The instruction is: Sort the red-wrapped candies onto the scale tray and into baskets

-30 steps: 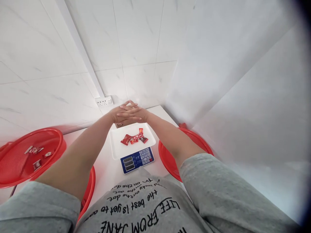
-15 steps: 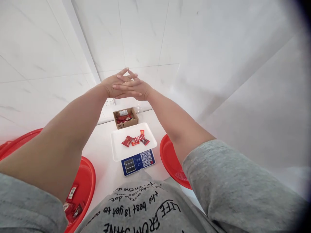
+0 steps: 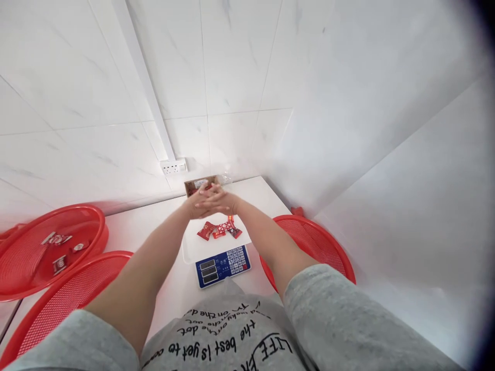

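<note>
My left hand [image 3: 200,196] and my right hand [image 3: 219,204] are laid across each other with fingers stretched flat, and neither holds anything. They hover over the far edge of a white weighing tray [image 3: 190,248]. Several red-wrapped candies [image 3: 219,230] lie on the tray just below my hands. The tray sits on a blue electronic scale [image 3: 222,265] with a keypad and displays. A small cardboard box [image 3: 195,183] is partly hidden behind my hands.
A red mesh basket [image 3: 323,242] stands right of the scale. Two more are at the left: one [image 3: 95,219] holding a few wrapped candies, one [image 3: 58,304] nearer me. A wall socket [image 3: 174,166] sits above the white counter, with tiled walls behind and to the right.
My crossed hands rose high in front of the wall, then came back down over the weighing tray. The view tilted up and back down; the candies have not moved.
</note>
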A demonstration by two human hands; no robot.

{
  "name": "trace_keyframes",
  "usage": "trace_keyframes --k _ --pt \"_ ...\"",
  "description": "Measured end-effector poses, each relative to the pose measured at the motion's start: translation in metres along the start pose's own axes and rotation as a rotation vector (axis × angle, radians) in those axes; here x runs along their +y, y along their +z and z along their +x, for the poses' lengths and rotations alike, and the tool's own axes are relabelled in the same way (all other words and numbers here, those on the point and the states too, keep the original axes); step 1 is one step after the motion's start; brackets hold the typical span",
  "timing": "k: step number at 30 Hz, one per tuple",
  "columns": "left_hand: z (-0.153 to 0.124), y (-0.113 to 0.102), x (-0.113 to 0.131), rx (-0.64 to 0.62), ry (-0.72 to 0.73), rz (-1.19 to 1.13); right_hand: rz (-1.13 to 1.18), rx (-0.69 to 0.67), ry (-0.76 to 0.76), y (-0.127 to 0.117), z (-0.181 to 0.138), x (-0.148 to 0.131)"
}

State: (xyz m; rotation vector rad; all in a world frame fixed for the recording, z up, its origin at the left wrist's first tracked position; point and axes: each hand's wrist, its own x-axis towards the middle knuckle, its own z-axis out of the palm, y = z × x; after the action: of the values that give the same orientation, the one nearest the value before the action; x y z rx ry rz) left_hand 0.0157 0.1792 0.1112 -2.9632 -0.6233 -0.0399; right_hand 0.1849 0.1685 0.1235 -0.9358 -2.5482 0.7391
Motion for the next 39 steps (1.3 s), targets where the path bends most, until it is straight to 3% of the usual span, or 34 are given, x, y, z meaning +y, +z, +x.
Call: trace_keyframes --k 1,3,8,14,23,32,36,39 --pt "-0.005 0.015 0.008 -0.001 -0.004 -0.02 -0.079 -0.141 -0.135 0.014 -0.004 0.006" --pt "-0.013 0.037 0.022 -0.007 -0.012 -0.064 -0.186 -0.261 -0.295 0.037 -0.011 0.017" --pt "-0.02 0.056 0.036 -0.065 -0.06 -0.141 -0.303 -0.287 -0.388 0.065 -0.014 0.037" --pt "-0.019 0.052 0.034 -0.079 -0.097 -0.22 -0.345 -0.262 -0.42 0.068 -0.012 0.042" --pt "-0.018 0.059 0.03 -0.058 -0.064 -0.084 -0.378 -0.248 -0.364 0.065 -0.009 0.04" --pt "-0.02 0.061 0.031 -0.059 -0.045 -0.006 -0.436 -0.279 -0.41 0.061 -0.011 0.035" --pt "-0.028 0.047 0.051 -0.051 0.007 -0.116 -0.352 -0.293 -0.364 0.06 -0.031 0.011" --pt "-0.044 0.026 0.091 -0.067 -0.03 -0.387 -0.213 -0.281 -0.266 0.072 -0.066 -0.025"
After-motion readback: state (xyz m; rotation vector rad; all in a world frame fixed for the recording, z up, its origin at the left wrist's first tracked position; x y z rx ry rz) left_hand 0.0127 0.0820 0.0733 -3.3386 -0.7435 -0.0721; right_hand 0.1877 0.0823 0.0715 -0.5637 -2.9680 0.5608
